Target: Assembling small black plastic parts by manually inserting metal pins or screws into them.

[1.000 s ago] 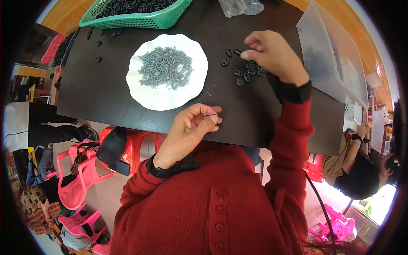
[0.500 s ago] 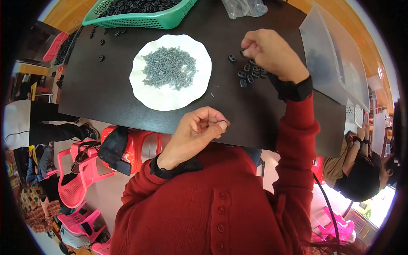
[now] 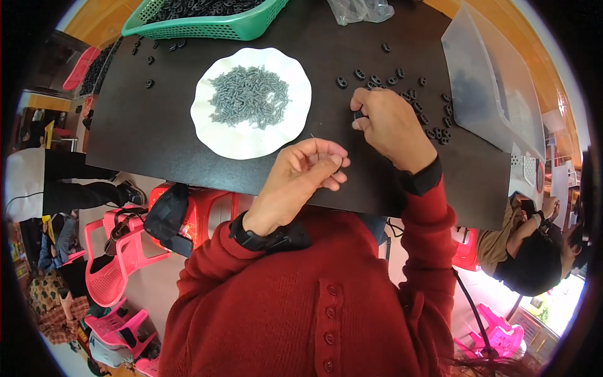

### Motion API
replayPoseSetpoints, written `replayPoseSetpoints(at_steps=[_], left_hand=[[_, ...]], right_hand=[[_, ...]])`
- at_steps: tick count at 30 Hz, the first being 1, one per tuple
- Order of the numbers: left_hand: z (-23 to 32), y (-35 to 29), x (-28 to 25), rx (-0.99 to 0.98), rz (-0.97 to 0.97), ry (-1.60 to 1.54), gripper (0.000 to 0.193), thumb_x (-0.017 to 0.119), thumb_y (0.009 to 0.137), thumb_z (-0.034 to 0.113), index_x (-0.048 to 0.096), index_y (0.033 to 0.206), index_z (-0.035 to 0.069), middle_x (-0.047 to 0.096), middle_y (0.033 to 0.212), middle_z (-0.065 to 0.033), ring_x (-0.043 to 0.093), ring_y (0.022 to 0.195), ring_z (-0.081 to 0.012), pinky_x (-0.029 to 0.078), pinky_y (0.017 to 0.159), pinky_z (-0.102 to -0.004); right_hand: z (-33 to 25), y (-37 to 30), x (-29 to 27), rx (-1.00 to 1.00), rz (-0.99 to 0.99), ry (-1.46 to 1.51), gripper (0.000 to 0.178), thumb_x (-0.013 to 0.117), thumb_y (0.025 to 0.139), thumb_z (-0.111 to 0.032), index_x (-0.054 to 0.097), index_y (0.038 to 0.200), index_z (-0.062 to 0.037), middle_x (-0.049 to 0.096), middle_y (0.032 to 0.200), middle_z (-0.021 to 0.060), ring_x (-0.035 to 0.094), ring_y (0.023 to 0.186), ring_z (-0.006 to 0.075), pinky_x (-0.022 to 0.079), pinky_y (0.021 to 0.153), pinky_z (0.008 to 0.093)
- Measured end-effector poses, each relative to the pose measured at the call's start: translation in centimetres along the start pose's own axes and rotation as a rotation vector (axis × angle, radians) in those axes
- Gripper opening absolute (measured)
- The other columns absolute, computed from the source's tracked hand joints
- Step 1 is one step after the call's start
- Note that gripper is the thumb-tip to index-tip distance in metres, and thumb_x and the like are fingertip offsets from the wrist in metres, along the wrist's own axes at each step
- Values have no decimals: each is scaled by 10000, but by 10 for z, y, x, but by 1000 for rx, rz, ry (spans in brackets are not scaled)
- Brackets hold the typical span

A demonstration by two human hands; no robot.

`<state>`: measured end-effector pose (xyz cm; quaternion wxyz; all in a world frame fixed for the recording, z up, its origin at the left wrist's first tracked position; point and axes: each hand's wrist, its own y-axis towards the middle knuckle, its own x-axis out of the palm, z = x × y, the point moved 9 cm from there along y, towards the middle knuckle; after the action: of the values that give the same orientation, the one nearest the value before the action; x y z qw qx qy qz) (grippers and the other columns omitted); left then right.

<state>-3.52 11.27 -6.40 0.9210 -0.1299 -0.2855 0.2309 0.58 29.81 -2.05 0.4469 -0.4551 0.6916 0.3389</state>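
My left hand point(image 3: 295, 182) is raised over the table's near edge, thumb and fingertips pinched together. Whatever is in that pinch is hidden or too small to see. To its right, my right hand point(image 3: 397, 131) grips a small black oval piece point(image 3: 358, 115) between thumb and fingers. Several loose two-hole black oval pieces point(image 3: 422, 118) lie scattered on the table beyond and right of that hand. Left of my hands, a white scalloped plate point(image 3: 213, 139) carries a heap of tiny grey metal pieces that look like springs point(image 3: 251, 94).
A green basket point(image 3: 242, 28) full of black pieces stands at the far left of the dark table point(image 3: 144, 125); a few strays lie near it. A clear plastic bag point(image 3: 361, 11) is at the back, a translucent bin point(image 3: 480, 75) at the right. Pink chairs point(image 3: 110, 276) and other people are around.
My right hand has come nearer to me, uncovering more of the scattered black pieces. The left hand has shifted a little forward and right, and its fingers have loosened slightly.
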Motion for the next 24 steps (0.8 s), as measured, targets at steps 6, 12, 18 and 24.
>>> replayPoseSetpoints(at_steps=[6,12,18,24], left_hand=[[-22,18,-3,-24,-67,-352,262,699,1149,197,760,1298,-10,785,1154,-59,730,900,-84,599,775,-217],[2,3,19,56,-75,-257,281,783,1098,173,777,1307,-14,803,1088,-57,729,886,-90,612,788,-223],[6,-3,22,112,-87,-279,208,760,1095,90,798,1273,-11,818,1113,-101,732,894,-122,598,783,-252],[28,-13,20,309,60,28,181,794,1069,72,823,1213,-33,823,1026,-96,726,824,-109,585,732,-240]], right_hand=[[-24,-28,-50,-33,131,204,333,863,827,-65,760,1144,-49,732,981,120,713,936,300,562,842,412],[-71,-69,-88,-32,156,333,370,863,817,12,826,1176,-69,739,1011,89,683,895,214,540,782,339],[-68,-85,-93,28,224,585,355,896,807,40,842,1149,-35,768,936,68,673,837,166,527,763,315],[-62,-92,-77,114,291,630,149,888,878,20,851,1019,-9,756,858,59,647,783,147,485,738,295]])
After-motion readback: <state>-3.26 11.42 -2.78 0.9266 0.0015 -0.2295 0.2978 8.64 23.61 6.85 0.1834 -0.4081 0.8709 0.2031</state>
